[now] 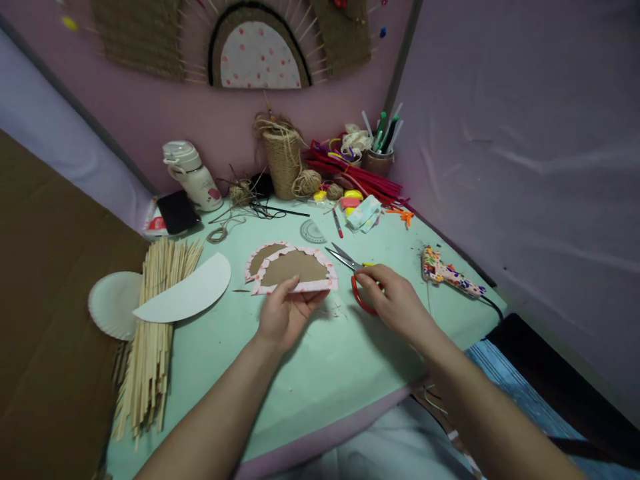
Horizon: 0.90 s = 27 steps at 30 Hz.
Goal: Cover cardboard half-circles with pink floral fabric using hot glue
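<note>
My left hand [284,310] grips a half-round cardboard piece [295,269] by its straight edge, thumb on top and fingers below. Pink-and-white fabric is folded over its rim all round. Behind it lies a second half-round cardboard piece [263,257] with the same fabric edging, partly covered by the first. In my right hand [393,293] is a pair of scissors [350,259] with red handles. Its blades are parted and point left toward the held piece without touching it. Small fabric scraps [336,310] lie on the table under the hands.
A bundle of wooden sticks [155,360] and a white paper half-disc [190,293] lie at left. A patterned glue gun [447,272] rests at right, its cord over the edge. Behind stand a bottle [193,177], a twine spool [283,160] and a pen cup [379,162]. A protractor [313,231] lies mid-table.
</note>
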### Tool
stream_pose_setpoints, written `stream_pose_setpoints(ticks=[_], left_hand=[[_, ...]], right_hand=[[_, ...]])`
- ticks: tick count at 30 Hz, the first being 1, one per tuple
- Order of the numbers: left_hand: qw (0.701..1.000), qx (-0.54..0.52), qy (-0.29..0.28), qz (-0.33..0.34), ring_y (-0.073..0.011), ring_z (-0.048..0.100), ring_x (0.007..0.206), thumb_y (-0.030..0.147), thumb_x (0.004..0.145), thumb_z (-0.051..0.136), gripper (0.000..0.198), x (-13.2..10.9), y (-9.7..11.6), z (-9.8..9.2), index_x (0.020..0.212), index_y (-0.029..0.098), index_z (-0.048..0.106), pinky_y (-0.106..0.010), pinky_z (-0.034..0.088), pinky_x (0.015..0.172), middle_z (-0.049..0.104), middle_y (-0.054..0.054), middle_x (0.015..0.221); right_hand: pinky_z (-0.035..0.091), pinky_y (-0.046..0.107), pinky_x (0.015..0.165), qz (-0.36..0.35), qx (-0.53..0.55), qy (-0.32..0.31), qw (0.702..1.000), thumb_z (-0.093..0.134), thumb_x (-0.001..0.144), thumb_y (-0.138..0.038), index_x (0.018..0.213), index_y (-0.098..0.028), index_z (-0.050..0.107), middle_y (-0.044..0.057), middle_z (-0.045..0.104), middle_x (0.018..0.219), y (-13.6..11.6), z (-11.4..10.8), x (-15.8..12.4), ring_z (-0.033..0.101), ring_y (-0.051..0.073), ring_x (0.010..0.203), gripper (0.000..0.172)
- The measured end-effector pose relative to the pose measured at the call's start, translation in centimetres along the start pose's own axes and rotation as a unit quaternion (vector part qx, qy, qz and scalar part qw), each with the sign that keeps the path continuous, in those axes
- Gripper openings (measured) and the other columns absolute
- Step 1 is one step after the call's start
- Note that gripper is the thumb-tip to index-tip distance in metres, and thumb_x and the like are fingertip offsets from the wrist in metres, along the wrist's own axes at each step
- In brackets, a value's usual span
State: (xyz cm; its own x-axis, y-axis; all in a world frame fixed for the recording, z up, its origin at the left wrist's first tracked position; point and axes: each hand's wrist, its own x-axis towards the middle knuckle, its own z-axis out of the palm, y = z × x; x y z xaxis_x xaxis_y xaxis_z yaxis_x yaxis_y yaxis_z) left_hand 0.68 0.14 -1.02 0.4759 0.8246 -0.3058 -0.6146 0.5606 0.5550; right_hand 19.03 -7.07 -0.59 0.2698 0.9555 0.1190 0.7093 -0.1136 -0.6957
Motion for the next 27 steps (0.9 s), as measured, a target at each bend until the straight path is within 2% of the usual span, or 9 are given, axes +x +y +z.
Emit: stream_pose_setpoints(ticks=[3, 5, 9, 13, 16, 18, 20, 23, 27], left_hand=[[0.999, 0.02, 0.002, 0.043, -0.0196, 0.069, 0.085, 0.015, 0.077, 0.064, 0.025, -0.2, -0.4, 0.3, 0.101, 0.017, 0.067, -0.036, 0.055, 0.081, 0.074, -0.005, 0.087], [0.997, 0.034, 0.01, 0.065, -0.0194, 0.067, 0.087, 0.015, 0.075, 0.066, 0.028, -0.3, -0.7, 0.5, 0.103, 0.018, 0.068, -0.035, 0.054, 0.082, 0.074, -0.004, 0.088], [0.995, 0.053, 0.008, 0.089, -0.0187, 0.064, 0.091, 0.019, 0.072, 0.07, 0.029, -0.3, -1.0, 0.4, 0.101, 0.02, 0.069, -0.033, 0.051, 0.084, 0.073, -0.003, 0.093], [0.99, 0.083, 0.032, 0.112, -0.0179, 0.062, 0.091, 0.022, 0.07, 0.074, 0.025, -0.2, -1.5, 0.1, 0.094, 0.021, 0.069, -0.03, 0.049, 0.082, 0.071, 0.0, 0.085], [0.988, 0.079, 0.055, 0.117, -0.0168, 0.063, 0.089, 0.018, 0.07, 0.072, 0.028, -0.2, -1.6, 0.2, 0.098, 0.023, 0.068, -0.029, 0.049, 0.082, 0.071, 0.001, 0.082], [0.991, 0.053, 0.051, 0.11, -0.0173, 0.064, 0.09, 0.016, 0.073, 0.069, 0.031, -0.1, -1.4, 0.4, 0.103, 0.023, 0.067, -0.03, 0.05, 0.082, 0.072, 0.0, 0.085], [0.994, 0.026, 0.044, 0.101, -0.0184, 0.066, 0.092, 0.016, 0.076, 0.066, 0.032, -0.1, -1.2, 0.6, 0.107, 0.021, 0.065, -0.032, 0.05, 0.084, 0.073, -0.002, 0.091], [0.995, 0.009, 0.042, 0.089, -0.0194, 0.068, 0.093, 0.014, 0.078, 0.063, 0.034, 0.0, -1.0, 0.7, 0.111, 0.019, 0.064, -0.034, 0.051, 0.086, 0.074, -0.004, 0.095], [0.995, 0.007, 0.043, 0.088, -0.0197, 0.068, 0.094, 0.012, 0.079, 0.06, 0.034, 0.0, -1.2, 0.7, 0.112, 0.019, 0.064, -0.035, 0.052, 0.089, 0.074, -0.005, 0.098]], right_hand=[[0.039, 0.026, 0.058, 0.039, 0.229, -0.074, 0.97, 0.038, 0.095, -0.051, 0.076, -0.019, 0.062, 0.001, 0.059, 0.067, -1.2, 0.7, 0.2, 0.052, 0.014, 0.061, 0.044], [0.032, 0.024, 0.051, 0.054, 0.297, -0.093, 0.949, 0.041, 0.093, -0.057, 0.067, -0.019, 0.056, -0.003, 0.05, 0.058, -1.7, 1.6, 0.5, 0.043, 0.011, 0.053, 0.048], [0.028, 0.023, 0.049, 0.073, 0.331, -0.056, 0.939, 0.052, 0.088, -0.058, 0.066, -0.019, 0.054, -0.005, 0.046, 0.056, -2.1, 3.3, 0.7, 0.037, 0.009, 0.051, 0.045], [0.031, 0.024, 0.052, 0.065, 0.296, 0.023, 0.953, 0.056, 0.087, -0.053, 0.063, -0.02, 0.05, -0.005, 0.044, 0.055, -2.5, 4.5, 0.6, 0.039, 0.011, 0.054, 0.041], [0.033, 0.025, 0.054, 0.063, 0.28, 0.063, 0.956, 0.055, 0.087, -0.053, 0.063, -0.021, 0.049, -0.004, 0.046, 0.057, -2.7, 5.1, 0.6, 0.041, 0.012, 0.056, 0.04], [0.032, 0.025, 0.052, 0.081, 0.321, 0.043, 0.943, 0.049, 0.089, -0.058, 0.062, -0.021, 0.048, -0.004, 0.045, 0.055, -2.8, 5.1, 0.7, 0.04, 0.012, 0.054, 0.045], [0.03, 0.026, 0.048, 0.106, 0.392, -0.003, 0.914, 0.043, 0.088, -0.065, 0.063, -0.021, 0.049, -0.003, 0.047, 0.054, -2.8, 5.1, 0.9, 0.038, 0.012, 0.05, 0.051], [0.025, 0.024, 0.044, 0.123, 0.457, -0.059, 0.879, 0.049, 0.083, -0.069, 0.065, -0.021, 0.051, -0.004, 0.048, 0.056, -2.6, 5.3, 1.3, 0.036, 0.01, 0.047, 0.051], [0.025, 0.023, 0.044, 0.112, 0.425, -0.059, 0.896, 0.059, 0.08, -0.062, 0.063, -0.021, 0.049, -0.006, 0.044, 0.051, -2.2, 5.8, 1.4, 0.033, 0.009, 0.044, 0.047]])
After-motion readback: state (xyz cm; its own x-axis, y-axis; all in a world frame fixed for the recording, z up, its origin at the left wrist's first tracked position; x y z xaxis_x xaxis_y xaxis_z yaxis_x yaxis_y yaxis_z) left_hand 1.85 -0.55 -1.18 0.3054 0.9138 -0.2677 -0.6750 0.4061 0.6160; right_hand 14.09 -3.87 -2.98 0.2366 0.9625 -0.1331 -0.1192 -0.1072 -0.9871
